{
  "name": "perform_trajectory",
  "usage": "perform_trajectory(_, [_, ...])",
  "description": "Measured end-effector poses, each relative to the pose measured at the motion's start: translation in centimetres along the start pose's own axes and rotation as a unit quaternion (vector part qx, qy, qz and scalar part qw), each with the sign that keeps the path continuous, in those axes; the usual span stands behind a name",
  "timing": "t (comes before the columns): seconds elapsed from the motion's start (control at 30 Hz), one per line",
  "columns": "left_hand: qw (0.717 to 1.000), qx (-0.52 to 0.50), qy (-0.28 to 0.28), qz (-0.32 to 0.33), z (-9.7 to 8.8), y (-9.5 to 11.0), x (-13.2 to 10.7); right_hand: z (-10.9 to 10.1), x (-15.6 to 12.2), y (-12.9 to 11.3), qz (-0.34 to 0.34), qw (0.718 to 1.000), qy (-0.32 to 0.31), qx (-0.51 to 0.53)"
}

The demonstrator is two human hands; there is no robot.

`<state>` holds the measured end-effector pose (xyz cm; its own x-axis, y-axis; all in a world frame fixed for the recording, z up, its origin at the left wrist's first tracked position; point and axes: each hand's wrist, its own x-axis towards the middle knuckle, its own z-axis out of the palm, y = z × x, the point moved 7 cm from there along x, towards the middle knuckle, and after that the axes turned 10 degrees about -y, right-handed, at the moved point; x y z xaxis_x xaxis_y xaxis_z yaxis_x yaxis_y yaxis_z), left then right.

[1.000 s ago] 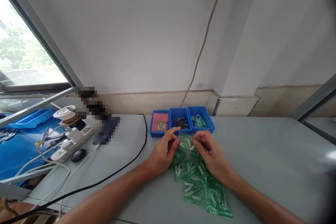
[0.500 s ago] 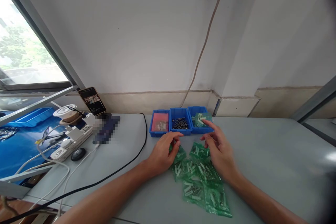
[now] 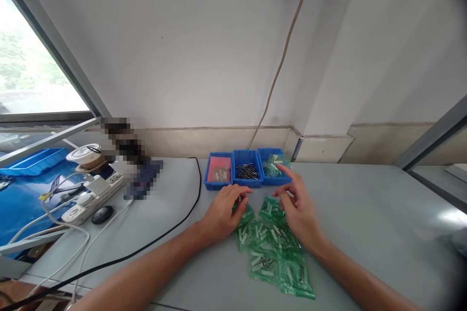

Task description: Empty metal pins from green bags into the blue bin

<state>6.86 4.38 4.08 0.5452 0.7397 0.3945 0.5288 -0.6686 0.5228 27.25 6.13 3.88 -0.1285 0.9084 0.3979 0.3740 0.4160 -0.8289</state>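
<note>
A heap of small green plastic bags (image 3: 273, 252) holding pale parts lies on the grey table (image 3: 365, 214) in front of me. My left hand (image 3: 222, 211) rests on the heap's upper left corner, fingers curled and pinching one green bag (image 3: 245, 213). My right hand (image 3: 297, 209) hovers over the heap's upper right with its fingers apart and empty. Its index finger reaches to the rim of the right blue bin (image 3: 263, 154), where another green bag (image 3: 274, 164) lies.
Beside that bin stand a middle blue bin (image 3: 247, 156) with dark metal pins and a left blue bin (image 3: 208, 175) lined pink. A black cable (image 3: 171, 226) crosses the table. A power strip (image 3: 91, 192) with plugs and a blue tray (image 3: 32, 160) sit at the left.
My two hands pinched one bag together; then my right hand carried a green bag up to the right bin and let it go there. My left hand stayed on the heap.
</note>
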Motion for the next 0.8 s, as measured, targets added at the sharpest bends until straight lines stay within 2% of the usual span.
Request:
perform_trajectory(0.2, [1.000, 0.005, 0.002, 0.004, 0.1, 0.0, 0.0, 0.9, 0.2, 1.1, 0.084, 0.993, -0.052, 0.061])
perform_trajectory(0.5, [1.000, 0.014, -0.002, 0.001, 0.1, 0.0, 0.0, 1.5, 0.0, 2.4, 0.085, 0.992, -0.060, 0.072])
perform_trajectory(0.8, [0.999, 0.036, -0.005, 0.001, 0.1, 0.0, 0.1, 1.3, -0.1, 1.5, 0.075, 0.994, -0.054, 0.065])
